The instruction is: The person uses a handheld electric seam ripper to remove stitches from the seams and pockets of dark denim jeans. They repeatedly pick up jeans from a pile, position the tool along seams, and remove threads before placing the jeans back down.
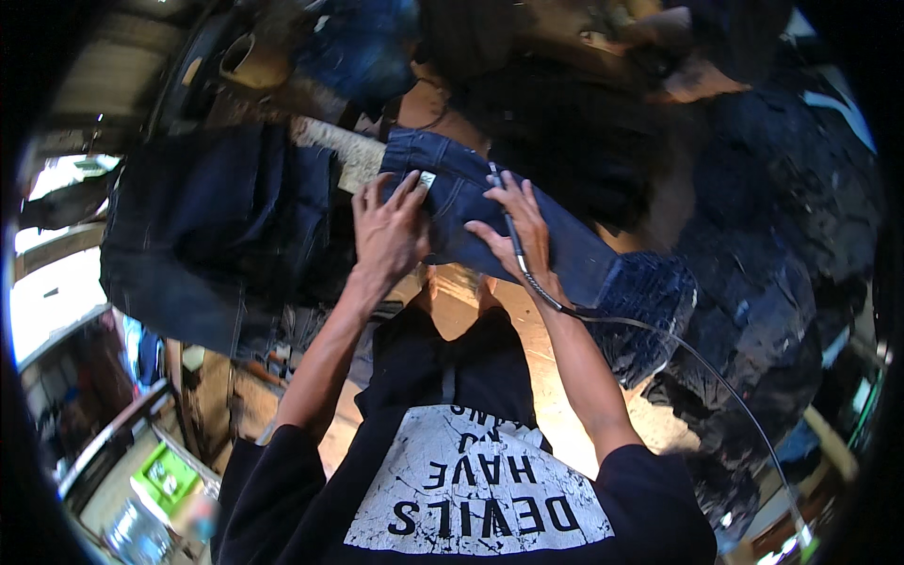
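A pair of dark blue jeans [565, 250] lies stretched before me, waistband at the upper left and a frayed, bunched part [645, 306] at the right. My left hand [389, 231] lies on the jeans below the waistband with its fingers apart. Its fingertips are beside a small white label [427, 180]. My right hand [523, 226] rests over the leg, thumb spread. Tucked in it is a slim pen-shaped tool [514, 240], tip pointing away from me. A dark cord [683, 344] runs from it over my wrist toward the lower right.
Dark denim [207, 226] is draped at the left, near a pale worn board [348, 155]. Heaped dark clothes [753, 254] fill the right. Another person's bare limb [697, 80] shows at the upper right. A green container [165, 478] and a clear plastic jug [139, 532] stand lower left.
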The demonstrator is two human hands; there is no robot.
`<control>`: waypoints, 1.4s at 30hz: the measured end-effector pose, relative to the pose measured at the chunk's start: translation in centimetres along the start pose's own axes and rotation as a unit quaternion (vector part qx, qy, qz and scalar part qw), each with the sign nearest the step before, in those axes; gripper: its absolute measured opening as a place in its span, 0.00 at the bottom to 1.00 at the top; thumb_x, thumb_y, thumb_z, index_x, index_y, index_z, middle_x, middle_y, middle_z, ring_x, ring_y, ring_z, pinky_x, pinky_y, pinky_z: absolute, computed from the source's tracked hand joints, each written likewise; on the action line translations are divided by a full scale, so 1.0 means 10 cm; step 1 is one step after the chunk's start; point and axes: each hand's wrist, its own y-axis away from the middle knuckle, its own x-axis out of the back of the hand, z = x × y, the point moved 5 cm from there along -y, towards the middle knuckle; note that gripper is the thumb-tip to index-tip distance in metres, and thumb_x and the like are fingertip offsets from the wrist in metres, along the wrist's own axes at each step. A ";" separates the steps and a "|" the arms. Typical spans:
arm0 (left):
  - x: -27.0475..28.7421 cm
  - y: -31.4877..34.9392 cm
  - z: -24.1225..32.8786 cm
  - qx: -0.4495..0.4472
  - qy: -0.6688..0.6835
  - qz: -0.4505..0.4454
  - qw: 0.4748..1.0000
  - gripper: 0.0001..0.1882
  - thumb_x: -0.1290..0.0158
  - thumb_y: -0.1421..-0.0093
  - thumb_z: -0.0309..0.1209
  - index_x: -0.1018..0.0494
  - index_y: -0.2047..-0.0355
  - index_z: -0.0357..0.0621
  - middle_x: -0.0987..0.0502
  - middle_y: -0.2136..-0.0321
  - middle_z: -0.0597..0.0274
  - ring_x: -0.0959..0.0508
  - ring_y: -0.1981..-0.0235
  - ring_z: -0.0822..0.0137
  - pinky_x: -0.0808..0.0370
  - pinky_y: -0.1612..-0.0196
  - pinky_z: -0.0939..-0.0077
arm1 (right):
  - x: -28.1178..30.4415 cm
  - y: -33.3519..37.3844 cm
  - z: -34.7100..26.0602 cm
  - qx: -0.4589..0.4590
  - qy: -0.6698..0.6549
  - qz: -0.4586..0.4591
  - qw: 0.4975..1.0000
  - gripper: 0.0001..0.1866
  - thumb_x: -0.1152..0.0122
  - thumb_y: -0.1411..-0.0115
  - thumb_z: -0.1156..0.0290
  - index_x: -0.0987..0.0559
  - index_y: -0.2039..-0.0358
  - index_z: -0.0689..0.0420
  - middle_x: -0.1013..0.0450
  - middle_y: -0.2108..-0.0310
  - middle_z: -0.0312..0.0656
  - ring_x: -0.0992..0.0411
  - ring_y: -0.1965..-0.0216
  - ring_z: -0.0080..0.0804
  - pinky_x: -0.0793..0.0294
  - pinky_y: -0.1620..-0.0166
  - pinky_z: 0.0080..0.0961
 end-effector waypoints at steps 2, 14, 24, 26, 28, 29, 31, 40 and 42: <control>-0.06 -0.05 0.24 -0.029 0.091 0.035 0.995 0.26 0.32 0.42 0.37 0.21 0.44 0.45 0.22 0.46 0.51 0.28 0.41 0.45 0.30 0.38 0.51 | 0.06 -0.03 0.05 0.000 -0.046 0.043 0.998 0.18 0.23 0.39 0.64 0.17 0.52 0.55 0.20 0.43 0.59 0.26 0.34 0.57 0.38 0.26 0.54; -0.27 0.07 0.01 0.142 0.285 -0.051 0.947 0.41 0.24 0.48 0.30 0.36 0.38 0.46 0.15 0.55 0.46 0.16 0.49 0.45 0.22 0.45 0.53 | 0.24 -0.01 0.05 -0.048 -0.251 0.061 0.965 0.15 0.35 0.32 0.72 0.20 0.47 0.64 0.16 0.52 0.54 0.16 0.49 0.42 0.18 0.42 0.36; -0.54 0.22 -0.22 0.150 0.411 -0.001 0.899 0.46 0.22 0.49 0.32 0.38 0.35 0.46 0.14 0.58 0.53 0.13 0.54 0.58 0.16 0.50 0.66 | -0.14 -0.08 -0.28 0.204 -0.163 -0.032 0.965 0.16 0.28 0.47 0.78 0.15 0.56 0.66 0.14 0.58 0.56 0.13 0.52 0.51 0.14 0.45 0.44; -0.51 0.20 -0.21 0.145 0.429 0.014 0.891 0.45 0.22 0.49 0.27 0.37 0.35 0.46 0.15 0.59 0.55 0.13 0.55 0.60 0.15 0.50 0.66 | -0.18 -0.08 -0.26 0.203 -0.158 -0.046 0.965 0.16 0.28 0.46 0.77 0.14 0.57 0.66 0.14 0.59 0.56 0.13 0.52 0.51 0.14 0.45 0.44; -0.50 0.19 -0.22 0.165 0.453 0.000 0.876 0.44 0.23 0.48 0.25 0.37 0.36 0.47 0.15 0.59 0.55 0.13 0.55 0.61 0.14 0.51 0.65 | -0.19 -0.07 -0.24 0.209 -0.171 -0.050 0.962 0.16 0.28 0.46 0.76 0.14 0.57 0.66 0.14 0.59 0.56 0.13 0.52 0.51 0.14 0.45 0.44; -0.47 0.18 -0.22 0.163 0.476 0.004 0.864 0.43 0.25 0.47 0.23 0.38 0.37 0.45 0.15 0.61 0.55 0.14 0.56 0.63 0.16 0.51 0.67 | -0.20 -0.07 -0.23 0.208 -0.163 -0.056 0.963 0.16 0.27 0.46 0.75 0.14 0.56 0.65 0.14 0.58 0.55 0.14 0.52 0.51 0.14 0.45 0.43; -0.46 0.17 -0.23 0.192 0.519 -0.019 0.833 0.39 0.28 0.45 0.20 0.40 0.38 0.42 0.16 0.63 0.56 0.16 0.59 0.68 0.19 0.52 0.70 | -0.21 -0.06 -0.23 0.209 -0.155 -0.063 0.963 0.16 0.27 0.46 0.75 0.14 0.56 0.65 0.14 0.58 0.55 0.14 0.52 0.50 0.14 0.45 0.44; -0.44 0.13 -0.22 0.200 0.542 -0.020 0.816 0.40 0.30 0.45 0.17 0.43 0.39 0.41 0.18 0.66 0.58 0.20 0.63 0.72 0.22 0.54 0.73 | -0.24 -0.07 -0.24 0.211 -0.144 -0.076 0.964 0.17 0.27 0.46 0.73 0.13 0.56 0.63 0.14 0.58 0.54 0.14 0.51 0.50 0.14 0.45 0.43; -0.45 0.14 -0.23 0.208 0.543 -0.025 0.813 0.41 0.30 0.45 0.17 0.43 0.38 0.41 0.18 0.65 0.58 0.20 0.63 0.72 0.23 0.54 0.74 | -0.24 -0.07 -0.24 0.210 -0.143 -0.075 0.964 0.17 0.27 0.46 0.73 0.13 0.55 0.63 0.14 0.58 0.55 0.14 0.51 0.50 0.14 0.45 0.42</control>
